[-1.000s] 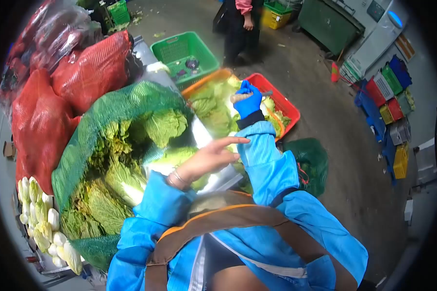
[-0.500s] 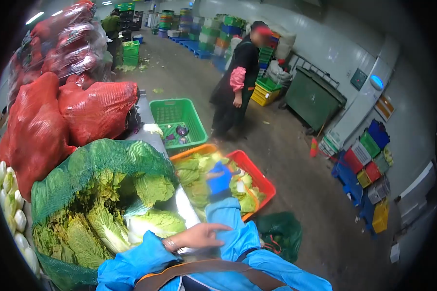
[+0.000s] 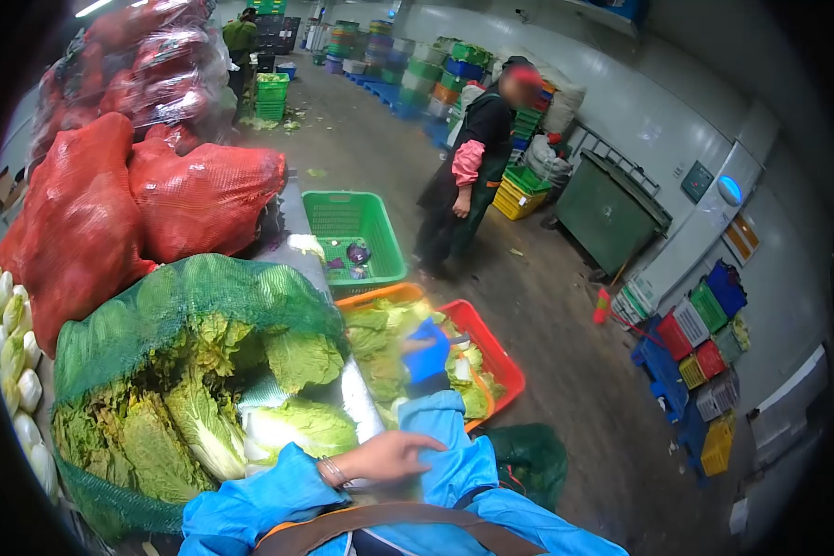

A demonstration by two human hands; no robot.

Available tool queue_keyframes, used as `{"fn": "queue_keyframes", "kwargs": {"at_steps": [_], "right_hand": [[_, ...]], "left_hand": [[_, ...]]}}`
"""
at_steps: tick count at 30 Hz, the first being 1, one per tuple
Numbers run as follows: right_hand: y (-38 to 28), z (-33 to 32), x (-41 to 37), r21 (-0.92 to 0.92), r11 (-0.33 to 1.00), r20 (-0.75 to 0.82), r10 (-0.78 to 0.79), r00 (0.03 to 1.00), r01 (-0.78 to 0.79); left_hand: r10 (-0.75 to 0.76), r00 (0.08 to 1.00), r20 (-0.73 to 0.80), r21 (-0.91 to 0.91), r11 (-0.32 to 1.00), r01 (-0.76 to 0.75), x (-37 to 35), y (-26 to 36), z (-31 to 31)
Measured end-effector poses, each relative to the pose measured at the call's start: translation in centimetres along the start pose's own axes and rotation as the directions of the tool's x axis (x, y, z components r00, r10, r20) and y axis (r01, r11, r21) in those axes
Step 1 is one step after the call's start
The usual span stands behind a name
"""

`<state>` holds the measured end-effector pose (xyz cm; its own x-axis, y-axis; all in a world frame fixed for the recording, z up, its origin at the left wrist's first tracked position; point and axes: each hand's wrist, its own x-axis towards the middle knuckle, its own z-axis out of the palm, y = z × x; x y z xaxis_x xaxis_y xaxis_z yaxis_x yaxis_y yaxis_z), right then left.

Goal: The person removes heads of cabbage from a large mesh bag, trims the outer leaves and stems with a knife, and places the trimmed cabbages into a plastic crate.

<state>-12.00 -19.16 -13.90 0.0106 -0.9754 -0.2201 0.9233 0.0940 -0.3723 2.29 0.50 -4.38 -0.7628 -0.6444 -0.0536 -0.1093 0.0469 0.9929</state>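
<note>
My right hand (image 3: 426, 355), in a blue glove, is blurred and closed around a pale knife handle over the orange crate (image 3: 380, 296) and red crate (image 3: 502, 360) of cabbage leaves. My bare left hand (image 3: 391, 454), with a bracelet at the wrist, lies on my blue right sleeve and holds nothing. Just left of it a trimmed napa cabbage (image 3: 296, 426) lies at the mouth of a green net sack (image 3: 157, 310) full of cabbages, on a metal table (image 3: 361, 408).
Red net sacks (image 3: 204, 199) are piled behind the green sack, and pale peeled cabbages (image 3: 14, 361) line the left edge. A green crate (image 3: 380, 241) stands past the table. Another person (image 3: 468, 167) stands on the wet floor near a green bin (image 3: 612, 213). Coloured crates (image 3: 704, 324) are stacked right.
The view has tilted up from the sack to the hall. My right hand came down nearer the crates. My left hand dropped from a pointing pose onto my right sleeve.
</note>
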Motion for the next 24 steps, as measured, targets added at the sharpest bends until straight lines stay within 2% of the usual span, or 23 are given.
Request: {"fn": "queue_keyframes", "kwargs": {"at_steps": [2, 4, 7, 10, 12, 13, 15, 16, 19, 21, 23, 24], "right_hand": [[0.2, 0.4, -0.6, -0.060, 0.998, 0.017, -0.033, 0.999, 0.034], [0.2, 0.8, -0.9, -0.119, 0.990, 0.034, -0.069, 0.997, 0.073], [0.4, 0.9, -0.8, -0.031, 0.999, -0.028, -0.006, 1.000, 0.005], [0.5, 0.1, -0.2, 0.028, 0.998, -0.064, 0.066, 0.996, -0.065], [0.5, -0.4, -0.8, -0.273, 0.961, 0.195, 0.019, 0.981, 0.036], [0.5, -0.4, -0.9, -0.281, 0.960, 0.195, 0.044, 0.980, 0.012], [0.6, 0.1, -0.7, -0.093, 0.993, 0.034, 0.079, 0.996, -0.075], [0.8, 0.3, -0.6, -0.120, 0.992, 0.006, 0.049, 0.999, -0.048], [0.6, -1.0, 0.4, -0.064, 0.993, 0.007, 0.097, 0.995, -0.096], [0.7, -0.2, -0.3, -0.105, 0.990, 0.045, 0.097, 0.994, -0.092], [0.6, -0.9, 0.4, -0.073, 0.994, 0.033, 0.083, 0.996, -0.081], [0.9, -1.4, 0.8, -0.059, 0.998, -0.013, 0.028, 1.000, -0.028]], "left_hand": [[0.026, 0.998, -0.060, 0.042, 0.999, -0.024, 0.3, -0.4, -0.5], [-0.019, 0.965, -0.260, 0.022, 0.999, 0.025, 0.4, -0.4, -1.1], [-0.028, 0.951, -0.308, 0.088, 0.994, 0.058, -0.1, -0.1, -1.3], [0.007, 0.962, -0.274, 0.056, 0.998, 0.009, 0.1, -1.2, -1.0], [-0.002, 0.965, -0.263, 0.052, 0.998, 0.017, -0.1, -1.2, -0.7], [-0.011, 0.958, -0.286, 0.042, 0.999, 0.024, -0.1, -1.4, -0.6], [-0.005, 0.965, -0.263, 0.038, 0.999, 0.015, 0.1, -1.7, -0.7], [-0.001, 0.964, -0.267, 0.044, 0.999, 0.013, 0.1, -1.6, -0.8], [0.039, 0.960, -0.277, 0.056, 0.998, -0.024, 0.1, -1.6, -0.8], [0.021, 0.960, -0.280, 0.035, 0.999, -0.011, 0.0, -1.3, -1.0], [-0.028, 0.929, -0.369, -0.061, 0.998, 0.005, 0.1, -0.6, -1.2], [-0.034, 0.902, -0.431, 0.095, 0.992, 0.083, 0.2, -0.1, -1.6]]}}
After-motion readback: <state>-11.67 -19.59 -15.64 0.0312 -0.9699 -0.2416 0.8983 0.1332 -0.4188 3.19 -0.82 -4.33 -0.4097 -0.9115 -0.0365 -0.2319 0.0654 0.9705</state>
